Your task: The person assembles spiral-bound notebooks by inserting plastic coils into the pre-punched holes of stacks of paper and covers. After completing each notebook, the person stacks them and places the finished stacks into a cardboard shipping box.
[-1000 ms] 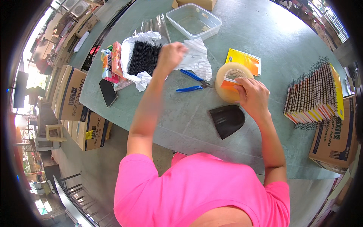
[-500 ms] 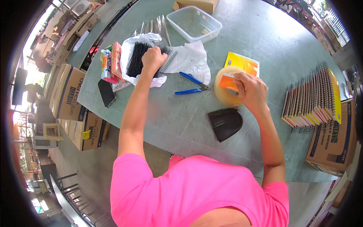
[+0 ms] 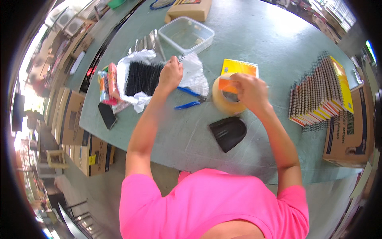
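Note:
My left hand (image 3: 170, 74) is closed on black spiral binding coils (image 3: 141, 78) that lie in an opened white plastic bag (image 3: 195, 71) on the grey-green table (image 3: 258, 36). My right hand (image 3: 248, 91) rests on top of a big roll of clear-brown packing tape (image 3: 224, 101), fingers curled over its rim. Blue-handled scissors (image 3: 189, 99) lie between the two hands. Behind the tape roll lies a small yellow spiral notebook (image 3: 238, 67). A black scoop-shaped plastic piece (image 3: 227, 132) sits on the table near me.
A clear plastic tub (image 3: 185, 35) stands at the back, a flat cardboard box (image 3: 190, 8) beyond it. A row of spiral notebooks (image 3: 320, 95) and a cardboard carton (image 3: 350, 127) are at right. A black phone (image 3: 107, 115) and colourful packets (image 3: 108, 83) lie at left. Cartons (image 3: 67, 119) line the floor.
My left hand drew back from the left part of the coil pile to its right edge, near the bag. My right hand stayed on the tape roll.

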A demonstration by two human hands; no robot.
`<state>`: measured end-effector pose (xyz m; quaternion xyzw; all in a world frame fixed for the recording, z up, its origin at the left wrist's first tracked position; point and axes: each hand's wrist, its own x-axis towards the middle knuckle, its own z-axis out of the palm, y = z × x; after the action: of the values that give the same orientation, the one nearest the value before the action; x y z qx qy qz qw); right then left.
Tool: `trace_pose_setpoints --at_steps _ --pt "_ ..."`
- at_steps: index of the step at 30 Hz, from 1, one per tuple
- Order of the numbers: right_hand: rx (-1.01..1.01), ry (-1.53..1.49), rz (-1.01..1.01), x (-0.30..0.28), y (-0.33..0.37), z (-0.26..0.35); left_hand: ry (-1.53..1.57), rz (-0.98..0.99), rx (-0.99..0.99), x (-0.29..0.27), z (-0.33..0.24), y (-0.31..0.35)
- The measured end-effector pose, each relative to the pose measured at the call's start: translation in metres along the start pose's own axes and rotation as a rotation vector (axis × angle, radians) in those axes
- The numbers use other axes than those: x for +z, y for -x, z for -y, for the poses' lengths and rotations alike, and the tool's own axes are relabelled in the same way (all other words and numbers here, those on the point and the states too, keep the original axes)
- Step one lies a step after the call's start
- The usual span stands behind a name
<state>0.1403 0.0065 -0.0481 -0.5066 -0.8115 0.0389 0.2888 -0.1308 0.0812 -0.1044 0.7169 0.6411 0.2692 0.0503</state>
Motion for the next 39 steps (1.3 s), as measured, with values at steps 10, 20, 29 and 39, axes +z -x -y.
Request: trace_pose_setpoints --at_steps 10,20,29,39 --pt "0.020 -0.073 0.027 -0.002 -0.005 -0.003 0.468 0.155 0.064 -0.025 -0.070 0.016" --pt "0.152 -0.109 0.078 -0.003 -0.007 0.001 0.706 0.129 0.084 -0.019 -0.104 0.053" --pt "0.140 -0.124 0.097 -0.004 -0.009 0.004 0.592 0.129 0.109 -0.024 -0.108 0.058" --pt "-0.037 -0.161 0.083 -0.003 -0.008 0.001 0.537 0.462 0.049 -0.044 -0.096 0.033"
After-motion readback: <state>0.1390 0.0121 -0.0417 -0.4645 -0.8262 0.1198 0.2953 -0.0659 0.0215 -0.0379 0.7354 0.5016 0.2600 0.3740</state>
